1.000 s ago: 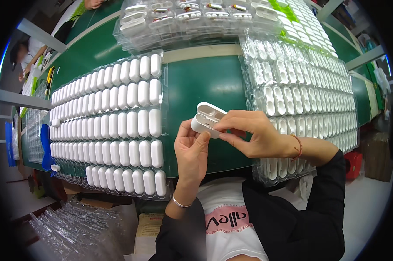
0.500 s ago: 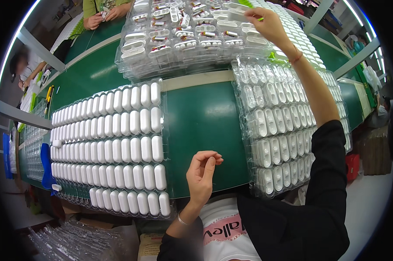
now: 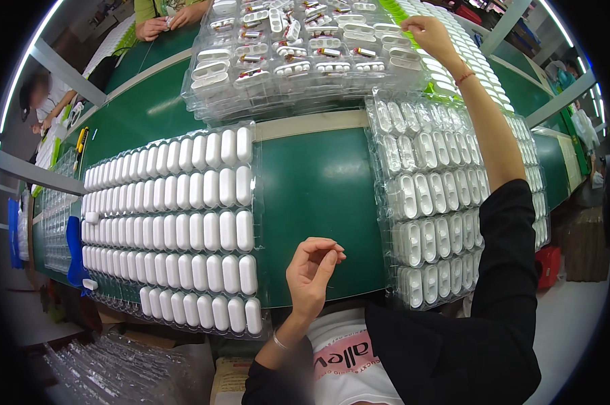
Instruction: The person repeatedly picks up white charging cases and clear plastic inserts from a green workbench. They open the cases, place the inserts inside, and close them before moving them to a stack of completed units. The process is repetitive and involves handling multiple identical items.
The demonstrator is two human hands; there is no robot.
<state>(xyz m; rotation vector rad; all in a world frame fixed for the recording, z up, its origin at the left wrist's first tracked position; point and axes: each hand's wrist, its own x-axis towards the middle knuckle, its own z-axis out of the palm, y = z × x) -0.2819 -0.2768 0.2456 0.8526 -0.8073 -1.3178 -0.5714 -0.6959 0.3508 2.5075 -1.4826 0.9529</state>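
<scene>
My left hand hovers over the green table, its thumb and fingers pinched together. Whatever it may hold is hidden. My right hand reaches far forward with curled fingertips, at the right edge of a stack of clear plastic trays. I cannot make out anything in those fingers. Open white cases and small metal-coloured parts with red bits lie in that stack. Left of my left hand, a clear tray holds rows of rounded white shells. To its right, stacked trays carry hollow white shells.
Beyond my right hand runs a green tray with rows of white pieces. A yellow cutter and a blue object lie at the left. A co-worker's hands work at the far left. Grey metal posts flank the table.
My right hand has moved slightly right, away from the whitish case it was touching on the far tray stack. My left hand stays almost in place. The whole view has shifted a little.
</scene>
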